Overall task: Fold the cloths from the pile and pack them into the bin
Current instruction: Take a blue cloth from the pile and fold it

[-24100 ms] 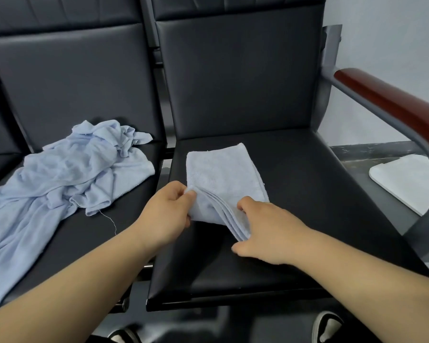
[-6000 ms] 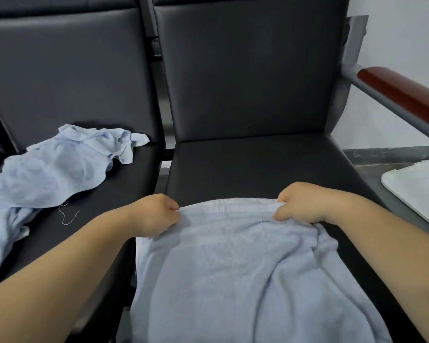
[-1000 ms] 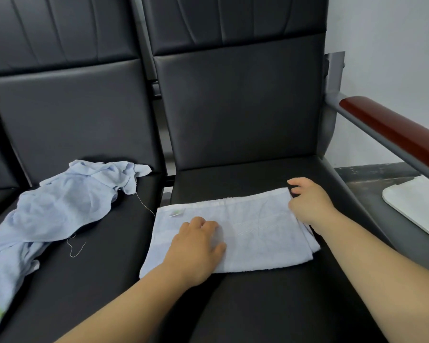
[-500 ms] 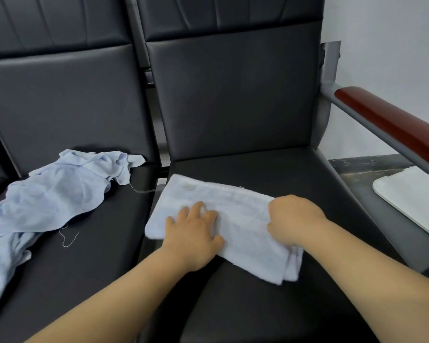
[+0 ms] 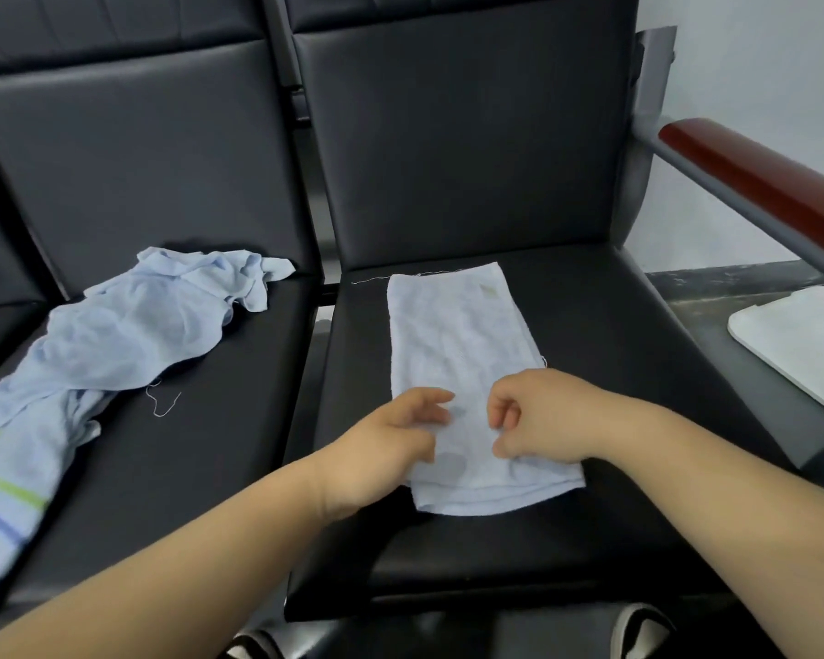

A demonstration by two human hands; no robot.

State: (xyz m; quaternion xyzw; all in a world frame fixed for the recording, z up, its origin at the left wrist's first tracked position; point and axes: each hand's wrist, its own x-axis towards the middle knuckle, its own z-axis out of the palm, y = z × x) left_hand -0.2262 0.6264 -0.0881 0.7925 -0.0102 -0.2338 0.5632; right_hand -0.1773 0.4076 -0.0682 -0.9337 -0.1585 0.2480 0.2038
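Note:
A light blue cloth (image 5: 457, 354), folded into a long strip, lies lengthwise on the right black seat (image 5: 605, 354). Both hands are at its near end. My left hand (image 5: 391, 449) rests on the cloth's left edge with its fingers relaxed and spread. My right hand (image 5: 538, 416) sits over the cloth with its fingers curled and its thumb touching the fabric; whether it pinches the cloth does not show. A crumpled pile of light blue cloths (image 5: 129, 335) lies on the left seat (image 5: 201, 449), trailing to a striped piece (image 5: 1, 506) at the lower left.
A red-brown armrest (image 5: 757, 183) on a grey metal frame runs along the right side. Past it, low on the floor, is a white flat object with a rounded corner (image 5: 800, 335). Loose threads lie on both seats. A shoe tip (image 5: 638, 630) shows at the bottom.
The folded cloth has been turned from lying crosswise to lying lengthwise on the right seat. Both hands have drawn back to its near end.

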